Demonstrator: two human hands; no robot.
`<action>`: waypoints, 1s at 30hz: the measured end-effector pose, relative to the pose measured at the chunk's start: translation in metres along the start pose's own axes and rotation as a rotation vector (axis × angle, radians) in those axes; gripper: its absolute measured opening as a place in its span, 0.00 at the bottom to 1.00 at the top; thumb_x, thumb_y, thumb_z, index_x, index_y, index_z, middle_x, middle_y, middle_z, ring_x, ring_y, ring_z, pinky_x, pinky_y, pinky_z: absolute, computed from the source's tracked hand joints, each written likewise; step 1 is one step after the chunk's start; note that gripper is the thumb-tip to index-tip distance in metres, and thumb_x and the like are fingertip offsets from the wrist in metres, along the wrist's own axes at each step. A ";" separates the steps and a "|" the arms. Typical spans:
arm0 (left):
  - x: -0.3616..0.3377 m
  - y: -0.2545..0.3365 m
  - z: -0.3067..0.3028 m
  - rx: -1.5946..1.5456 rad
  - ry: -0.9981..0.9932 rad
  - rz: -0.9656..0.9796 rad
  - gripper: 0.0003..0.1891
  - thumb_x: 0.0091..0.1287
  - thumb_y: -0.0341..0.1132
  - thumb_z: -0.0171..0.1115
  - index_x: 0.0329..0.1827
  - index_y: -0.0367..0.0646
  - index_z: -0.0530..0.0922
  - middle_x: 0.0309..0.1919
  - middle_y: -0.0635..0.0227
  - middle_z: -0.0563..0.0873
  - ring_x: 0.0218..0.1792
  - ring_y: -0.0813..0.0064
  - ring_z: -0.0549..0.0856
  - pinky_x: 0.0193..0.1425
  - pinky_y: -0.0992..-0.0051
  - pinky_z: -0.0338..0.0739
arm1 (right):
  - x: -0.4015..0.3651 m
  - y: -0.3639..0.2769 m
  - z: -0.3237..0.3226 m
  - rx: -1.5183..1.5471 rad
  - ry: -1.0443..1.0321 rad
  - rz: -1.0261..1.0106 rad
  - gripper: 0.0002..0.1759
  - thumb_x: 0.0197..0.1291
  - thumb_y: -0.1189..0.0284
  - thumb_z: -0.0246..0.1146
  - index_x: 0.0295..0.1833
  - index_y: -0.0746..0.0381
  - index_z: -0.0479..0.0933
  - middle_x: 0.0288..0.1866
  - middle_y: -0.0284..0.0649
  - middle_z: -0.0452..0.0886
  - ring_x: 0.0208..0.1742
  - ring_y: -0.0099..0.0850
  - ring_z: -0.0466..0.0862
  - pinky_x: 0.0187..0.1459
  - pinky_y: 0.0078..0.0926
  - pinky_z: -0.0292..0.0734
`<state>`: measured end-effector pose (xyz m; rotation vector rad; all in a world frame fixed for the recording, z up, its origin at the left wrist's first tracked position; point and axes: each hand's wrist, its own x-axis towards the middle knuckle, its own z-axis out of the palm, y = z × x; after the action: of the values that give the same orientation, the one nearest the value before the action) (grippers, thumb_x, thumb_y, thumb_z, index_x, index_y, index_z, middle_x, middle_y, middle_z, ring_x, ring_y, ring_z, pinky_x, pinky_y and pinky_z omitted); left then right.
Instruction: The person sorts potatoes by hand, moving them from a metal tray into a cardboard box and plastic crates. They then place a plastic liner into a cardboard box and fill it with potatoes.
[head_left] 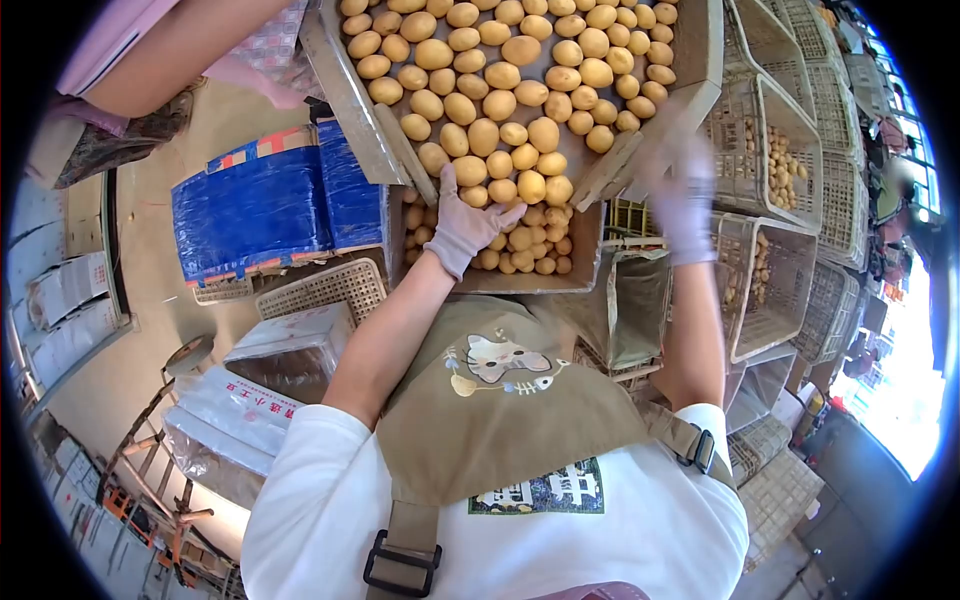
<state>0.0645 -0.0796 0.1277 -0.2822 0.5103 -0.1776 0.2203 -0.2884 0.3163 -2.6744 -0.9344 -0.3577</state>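
Note:
My left hand [464, 225], in a pale glove, lies at the lower mouth of a chute-like sorting tray [384, 148]. Its fingers are spread against the small yellow potatoes [483, 137], and none is gripped. Many potatoes cover the tray and narrow toward its mouth. Below, more potatoes [521, 240] fill part of a box [520, 283] set close against my apron. My right hand [685, 195], also gloved, is raised to the right of the tray, over the crates' side. Motion smears its fingers.
Plastic crates [735, 285], some holding potatoes [783, 170], are stacked along the right. A blue-wrapped box [255, 215] stands left of the tray, with white printed cartons [235, 420] nearer me. Another person's arm [175, 55] reaches in at the upper left.

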 end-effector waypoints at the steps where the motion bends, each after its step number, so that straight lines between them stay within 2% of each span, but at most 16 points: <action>1: -0.001 0.002 0.000 0.035 0.007 0.004 0.46 0.67 0.74 0.51 0.80 0.55 0.59 0.79 0.63 0.63 0.78 0.49 0.61 0.76 0.32 0.60 | -0.010 -0.022 0.023 0.029 -0.176 -0.087 0.32 0.55 0.68 0.70 0.68 0.56 0.76 0.68 0.50 0.76 0.66 0.50 0.77 0.69 0.45 0.70; 3: -0.004 0.004 -0.001 0.097 0.020 0.016 0.46 0.67 0.74 0.50 0.81 0.55 0.59 0.79 0.63 0.63 0.78 0.49 0.61 0.75 0.32 0.60 | -0.036 -0.043 0.063 -0.034 -0.327 -0.250 0.30 0.60 0.60 0.68 0.69 0.49 0.76 0.73 0.46 0.73 0.71 0.48 0.74 0.74 0.53 0.60; 4: -0.009 0.002 0.002 0.211 -0.022 0.056 0.47 0.67 0.76 0.48 0.81 0.56 0.57 0.80 0.64 0.61 0.78 0.50 0.61 0.74 0.30 0.61 | -0.042 -0.047 0.068 -0.034 -0.604 -0.108 0.30 0.63 0.57 0.65 0.70 0.50 0.75 0.73 0.47 0.72 0.73 0.47 0.72 0.76 0.53 0.57; 7: -0.019 0.000 0.014 0.317 -0.001 0.096 0.47 0.66 0.76 0.47 0.82 0.57 0.56 0.80 0.65 0.60 0.78 0.50 0.61 0.73 0.28 0.60 | -0.023 -0.057 0.079 0.004 -0.545 0.126 0.31 0.64 0.56 0.64 0.72 0.49 0.73 0.76 0.48 0.69 0.75 0.45 0.70 0.77 0.54 0.55; 8: -0.022 -0.002 0.019 0.315 0.058 0.095 0.47 0.67 0.75 0.47 0.82 0.56 0.55 0.80 0.65 0.60 0.79 0.54 0.62 0.75 0.36 0.62 | -0.019 -0.061 0.086 0.038 -0.351 0.151 0.31 0.64 0.53 0.64 0.73 0.45 0.72 0.79 0.49 0.65 0.77 0.48 0.68 0.77 0.56 0.54; 13: -0.028 -0.003 0.037 0.740 0.192 0.252 0.42 0.72 0.66 0.52 0.80 0.49 0.58 0.74 0.67 0.69 0.73 0.65 0.71 0.77 0.67 0.68 | -0.017 -0.065 0.088 0.002 -0.821 -0.055 0.29 0.63 0.55 0.66 0.71 0.42 0.75 0.82 0.48 0.61 0.79 0.55 0.63 0.76 0.57 0.57; 15: -0.026 0.001 0.033 0.500 0.267 0.195 0.40 0.72 0.64 0.53 0.79 0.49 0.60 0.71 0.67 0.72 0.70 0.66 0.73 0.76 0.67 0.69 | -0.003 -0.019 0.113 0.225 -0.784 0.048 0.27 0.63 0.57 0.66 0.69 0.45 0.78 0.81 0.46 0.64 0.78 0.54 0.65 0.75 0.56 0.60; 16: -0.021 0.004 0.021 0.618 0.257 0.224 0.38 0.73 0.64 0.51 0.79 0.51 0.62 0.67 0.67 0.76 0.69 0.68 0.73 0.71 0.62 0.72 | -0.003 -0.028 0.108 0.135 -0.312 0.077 0.26 0.64 0.60 0.66 0.68 0.48 0.79 0.79 0.48 0.66 0.77 0.53 0.68 0.73 0.56 0.62; 17: -0.015 0.006 0.010 0.593 0.290 0.221 0.38 0.73 0.64 0.52 0.79 0.52 0.61 0.67 0.67 0.75 0.69 0.68 0.73 0.70 0.59 0.72 | 0.011 -0.030 0.103 0.070 -0.076 0.100 0.22 0.63 0.55 0.63 0.63 0.45 0.82 0.75 0.53 0.70 0.71 0.57 0.70 0.70 0.59 0.63; 21: -0.017 -0.001 0.025 0.629 0.320 0.221 0.46 0.69 0.73 0.49 0.82 0.55 0.56 0.76 0.68 0.64 0.75 0.59 0.67 0.71 0.40 0.66 | 0.012 -0.050 0.097 -0.096 -0.712 0.059 0.32 0.57 0.45 0.65 0.69 0.35 0.77 0.86 0.54 0.50 0.84 0.61 0.48 0.77 0.66 0.42; 23: -0.016 0.001 0.036 0.278 0.311 0.155 0.50 0.65 0.78 0.47 0.83 0.56 0.54 0.79 0.68 0.59 0.77 0.55 0.63 0.73 0.35 0.63 | -0.003 -0.032 0.098 0.044 -0.742 -0.060 0.32 0.55 0.46 0.67 0.68 0.34 0.79 0.87 0.52 0.47 0.85 0.57 0.47 0.78 0.64 0.39; 24: -0.010 0.002 0.032 0.251 0.312 0.131 0.55 0.60 0.84 0.44 0.83 0.56 0.54 0.80 0.66 0.58 0.80 0.54 0.58 0.75 0.33 0.58 | -0.006 -0.036 0.089 -0.006 -0.609 -0.129 0.25 0.58 0.52 0.66 0.62 0.40 0.83 0.78 0.55 0.66 0.77 0.52 0.67 0.74 0.57 0.59; 27: -0.004 -0.001 0.017 0.236 0.104 0.083 0.55 0.60 0.85 0.42 0.83 0.56 0.55 0.81 0.66 0.59 0.80 0.53 0.57 0.73 0.29 0.58 | 0.016 -0.064 0.093 0.205 -0.622 0.066 0.19 0.62 0.59 0.63 0.57 0.50 0.84 0.61 0.48 0.82 0.58 0.48 0.83 0.58 0.42 0.79; 28: -0.001 -0.004 0.016 0.215 0.085 0.097 0.55 0.59 0.85 0.41 0.82 0.55 0.56 0.80 0.65 0.61 0.79 0.53 0.60 0.74 0.33 0.60 | 0.007 -0.077 0.111 0.209 -0.390 -0.104 0.18 0.63 0.65 0.61 0.57 0.54 0.82 0.47 0.42 0.86 0.44 0.46 0.86 0.44 0.38 0.82; 29: 0.001 -0.007 0.015 0.194 0.066 0.110 0.56 0.59 0.85 0.40 0.82 0.54 0.58 0.79 0.65 0.63 0.78 0.53 0.63 0.75 0.38 0.62 | 0.008 -0.094 0.135 0.010 -0.657 -0.101 0.22 0.65 0.63 0.60 0.64 0.51 0.77 0.51 0.46 0.85 0.48 0.48 0.87 0.47 0.43 0.81; 30: 0.004 -0.009 0.016 0.176 0.044 0.123 0.56 0.59 0.86 0.39 0.81 0.53 0.59 0.78 0.65 0.65 0.77 0.54 0.66 0.76 0.43 0.64 | 0.000 -0.116 0.143 -0.140 -0.641 -0.104 0.24 0.65 0.62 0.60 0.66 0.51 0.74 0.52 0.48 0.84 0.49 0.49 0.86 0.48 0.46 0.81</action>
<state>0.0745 -0.0857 0.1420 -0.0750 0.5508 -0.1085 0.1664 -0.1525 0.2050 -2.9238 -1.2542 0.4674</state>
